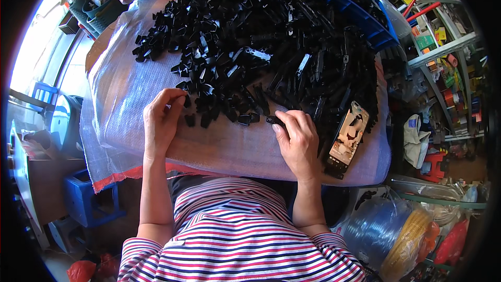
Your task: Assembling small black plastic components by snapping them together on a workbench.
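A large heap of small black plastic parts (235,36) covers the far part of a table draped with a white woven sheet (125,94). At the heap's near left edge, my left hand (160,122) is closed in a pinch, with a small black plastic piece (187,101) at its fingertips. My right hand (301,143) pinches a black plastic piece (274,120) between thumb and fingers, at the near edge of the heap. Just left of it lies another short black piece (248,119). Longer, narrow black parts (302,65) make up the heap's right side.
A phone (346,140) with a lit screen lies at the heap's right edge. Behind the heap stand blue plastic crates (355,13). Cluttered metal shelving (443,49) is at the right, a blue stool (94,198) at the left. Coiled tubing in plastic wrap (389,235) sits lower right.
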The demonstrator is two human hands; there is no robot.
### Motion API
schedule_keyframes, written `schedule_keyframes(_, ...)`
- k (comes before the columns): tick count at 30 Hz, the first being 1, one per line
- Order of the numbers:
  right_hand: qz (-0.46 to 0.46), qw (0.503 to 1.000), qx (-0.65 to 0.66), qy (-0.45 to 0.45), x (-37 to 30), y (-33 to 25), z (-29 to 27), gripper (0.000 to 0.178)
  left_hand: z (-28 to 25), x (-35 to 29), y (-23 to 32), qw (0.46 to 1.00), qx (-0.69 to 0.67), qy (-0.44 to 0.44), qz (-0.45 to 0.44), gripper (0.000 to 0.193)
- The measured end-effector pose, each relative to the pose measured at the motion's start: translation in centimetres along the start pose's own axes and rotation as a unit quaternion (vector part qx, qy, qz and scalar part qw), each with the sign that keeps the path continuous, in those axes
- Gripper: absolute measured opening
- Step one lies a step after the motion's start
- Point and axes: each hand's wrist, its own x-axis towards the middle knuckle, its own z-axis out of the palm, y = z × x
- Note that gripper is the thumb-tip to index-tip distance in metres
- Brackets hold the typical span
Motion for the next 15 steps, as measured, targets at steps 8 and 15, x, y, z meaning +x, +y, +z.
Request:
schedule_keyframes(8,0.005,1.000,0.001,0.000,0.03,-0.07,-0.04,0.024,-0.03,0.05,-0.04,1.000,-0.007,-0.006,-0.002,0.009)
schedule_keyframes(15,0.002,1.000,0.000,0.000,0.08,-0.04,-0.12,0.023,-0.05,0.02,0.08,1.000,-0.013,-0.008,-0.010,0.010)
